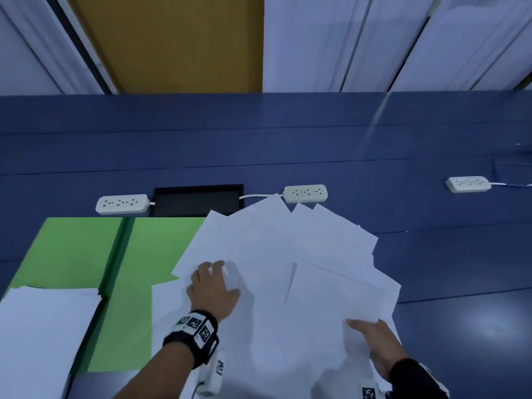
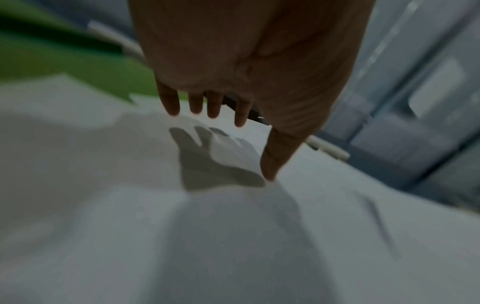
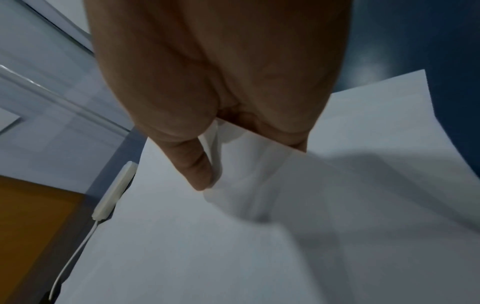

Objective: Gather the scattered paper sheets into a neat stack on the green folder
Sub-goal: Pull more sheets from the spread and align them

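Three white power strips are seen along the far part of the blue desk (image 1: 431, 269): one (image 1: 122, 204) at the left, one (image 1: 305, 193) just beyond the far tips of the paper, and a third (image 1: 468, 184) well apart to the right. A black recessed tray (image 1: 198, 198) sits between the first two, just behind the green folder (image 1: 72, 249). The middle strip and its cord lie closest to the sheets.

The scattered paper sheets (image 1: 288, 254) are spread as a fan at the centre of the desk, their long axes radiating away from the person, corners pointing to the far side. The fan's left edge overlaps the right leaf of the open folder; the rest lies on bare desk. A separate squared pile of paper (image 1: 43, 326) rests on the folder's near left leaf.

The left hand (image 1: 214, 289) is laid on the fan's left part with fingers (image 2: 168, 102) spread and nearly straight, fingertips and thumb touching the paper, nothing clasped. The right hand (image 1: 374, 344) has the near right edge of the sheets pinched, thumb (image 3: 192, 164) on top and fingers hidden beneath.

Open blue surface is left to the right of the fan and beyond it up to the strips; green folder surface is exposed to the left.
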Available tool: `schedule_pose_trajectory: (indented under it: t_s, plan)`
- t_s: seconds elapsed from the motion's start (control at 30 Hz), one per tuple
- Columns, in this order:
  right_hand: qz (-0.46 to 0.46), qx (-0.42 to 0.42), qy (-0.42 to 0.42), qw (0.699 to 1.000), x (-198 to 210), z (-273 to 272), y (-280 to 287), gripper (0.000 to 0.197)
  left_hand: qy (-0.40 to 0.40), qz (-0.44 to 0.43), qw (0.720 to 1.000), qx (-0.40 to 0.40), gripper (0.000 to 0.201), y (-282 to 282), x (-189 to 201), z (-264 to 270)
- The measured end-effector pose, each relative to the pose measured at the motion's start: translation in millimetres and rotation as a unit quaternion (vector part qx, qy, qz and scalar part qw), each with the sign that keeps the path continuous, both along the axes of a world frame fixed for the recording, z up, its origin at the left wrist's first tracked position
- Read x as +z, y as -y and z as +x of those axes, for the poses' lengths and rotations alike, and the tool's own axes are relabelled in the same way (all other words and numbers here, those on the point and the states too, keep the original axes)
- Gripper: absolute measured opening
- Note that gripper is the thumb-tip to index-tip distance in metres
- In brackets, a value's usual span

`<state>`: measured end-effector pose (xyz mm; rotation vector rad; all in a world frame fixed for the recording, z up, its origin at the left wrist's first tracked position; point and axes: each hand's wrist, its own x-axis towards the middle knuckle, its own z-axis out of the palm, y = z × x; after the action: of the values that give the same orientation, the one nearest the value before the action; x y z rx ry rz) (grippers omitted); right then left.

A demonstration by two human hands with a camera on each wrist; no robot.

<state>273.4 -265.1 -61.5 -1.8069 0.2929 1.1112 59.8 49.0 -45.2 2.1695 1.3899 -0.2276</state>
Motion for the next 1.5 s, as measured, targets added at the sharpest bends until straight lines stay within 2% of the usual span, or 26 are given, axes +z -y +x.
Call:
schedule_pose_trajectory:
  t_s: [0.1, 0.2, 0.37, 0.43, 0.53, 0.6, 0.63, 0.7, 0.8, 0.87, 1.0, 1.03, 1.1, 1.17, 1.23, 1.33, 1.4, 1.47, 1.5]
  plan:
    - [0.003, 0.006, 0.001, 1.0, 6.9, -2.8, -4.9, 0.031, -0.101, 0.007, 0.991, -0.088, 0.111, -23.0, -8.3, -1.7]
    - [0.008, 0.0, 0.008, 1.0, 11.9, -3.3, -9.8, 0.02, -0.148, 0.023, 0.981, -0.12, 0.12, -35.3, -5.8, 8.8]
    - [0.028, 0.0, 0.022, 0.999, 9.2, -8.0, -11.1, 0.022, -0.192, 0.047, 0.968, -0.156, 0.107, -41.1, -2.6, 12.4]
    - [0.027, 0.005, 0.02, 0.999, 9.1, -8.6, -10.5, 0.033, -0.186, 0.078, 0.963, -0.181, 0.088, -37.0, 0.8, 11.2]
    - [0.041, 0.006, 0.005, 0.999, 4.0, -6.5, -5.9, 0.06, -0.162, 0.121, 0.953, -0.226, 0.046, -27.4, 10.9, 6.0]
    - [0.044, 0.022, 0.007, 0.999, 14.6, -6.2, -8.7, 0.085, -0.144, 0.116, 0.954, -0.236, 0.042, -24.1, 18.9, 1.7]
    - [0.05, 0.021, 0.01, 0.998, 22.1, -4.5, -9.5, 0.084, -0.123, 0.107, 0.957, -0.238, 0.039, -22.7, 27.0, 0.0]
    - [0.063, 0.051, 0.035, 0.996, 51.0, -7.1, -17.6, 0.061, -0.066, 0.074, 0.965, -0.241, 0.032, -23.9, 46.5, -0.8]
    - [0.106, 0.133, 0.065, 0.983, 82.2, -4.4, -26.4, 0.056, 0.054, -0.007, 0.971, -0.233, 0.03, -28.4, 78.4, 3.9]
    - [0.154, 0.2, 0.054, 0.966, 99.4, -6.5, -38.7, 0.053, 0.12, -0.047, 0.965, -0.229, 0.029, -27.9, 98.9, 13.3]
    - [0.191, 0.289, 0.035, 0.938, 114.3, -14.6, -67.7, 0.068, 0.178, -0.117, 0.944, -0.251, 0.018, -5.1, 130.1, 48.1]
    - [0.19, 0.306, 0.039, 0.932, 114.7, -17.0, -73.2, 0.067, 0.188, -0.128, 0.938, -0.262, 0.018, 2.7, 134.0, 56.9]
    - [0.185, 0.317, 0.041, 0.929, 109.1, -21.8, -80.0, 0.051, 0.208, -0.146, 0.928, -0.273, 0.021, 16.6, 135.2, 71.1]
    - [0.18, 0.297, 0.05, 0.937, 106.6, -24.1, -79.6, 0.033, 0.216, -0.167, 0.921, -0.276, 0.023, 26.4, 131.4, 80.5]
    - [0.17, 0.265, 0.062, 0.947, 98.5, -22.4, -72.5, 0.025, 0.217, -0.204, 0.915, -0.271, 0.02, 28.5, 124.6, 86.4]
    - [0.152, 0.19, 0.072, 0.967, 83.6, -14.0, -53.6, 0.019, 0.25, -0.272, 0.91, -0.186, 0.021, 11.7, 104.2, 92.1]
    - [0.119, 0.118, 0.077, 0.983, 65.0, -5.9, -37.8, 0.023, 0.234, -0.231, 0.937, -0.12, 0.018, -8.3, 78.4, 93.4]
    - [0.099, 0.062, 0.072, 0.99, 45.8, -0.8, -23.3, 0.03, 0.145, -0.117, 0.975, -0.12, 0.005, -25.8, 47.4, 90.5]
    - [0.097, 0.035, 0.061, 0.993, 34.7, 1.2, -16.1, 0.037, 0.091, -0.078, 0.983, -0.141, 0.012, -30.2, 33.5, 89.3]
